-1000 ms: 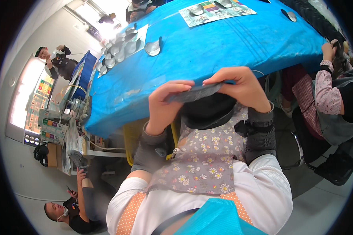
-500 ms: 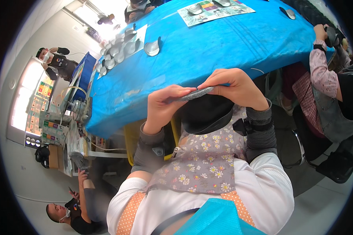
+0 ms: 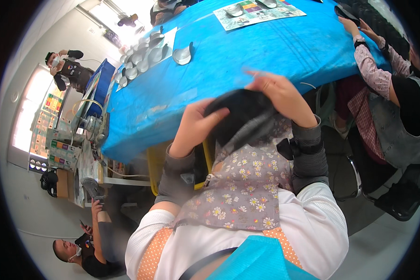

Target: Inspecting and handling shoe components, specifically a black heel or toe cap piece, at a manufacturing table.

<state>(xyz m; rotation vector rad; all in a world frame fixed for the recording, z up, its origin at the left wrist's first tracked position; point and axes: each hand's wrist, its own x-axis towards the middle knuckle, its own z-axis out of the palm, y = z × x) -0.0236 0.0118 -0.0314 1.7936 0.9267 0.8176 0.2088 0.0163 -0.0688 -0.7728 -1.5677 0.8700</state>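
In front of my apron is a soft black cap (image 3: 240, 112), blurred by motion. My left hand (image 3: 198, 123) is closed on its left side, the thumb lying across the dark fabric and the fingers behind it. At the cap's upper right edge, my right hand (image 3: 282, 98) touches it. One finger of that hand stretches out to the left, smeared by movement; the others are bent, and their hold on the cap is unclear. On the table beyond, a silver-grey cap-like piece (image 3: 182, 55) with a dark curved edge lies apart from a group of similar pieces (image 3: 142, 58).
A blue-covered table (image 3: 252, 51) spans the far side, with a printed sheet (image 3: 259, 15) bearing two grey pieces. At right, a co-worker (image 3: 382, 79) handles a black cap (image 3: 346, 12). A yellow bin (image 3: 152, 170) stands under the table edge, and a black chair (image 3: 401, 196) lower right.
The cap has turned from its grey edge up to its black face showing. My right hand has shifted and stretched out a finger. The co-worker's arms have moved farther onto the table.
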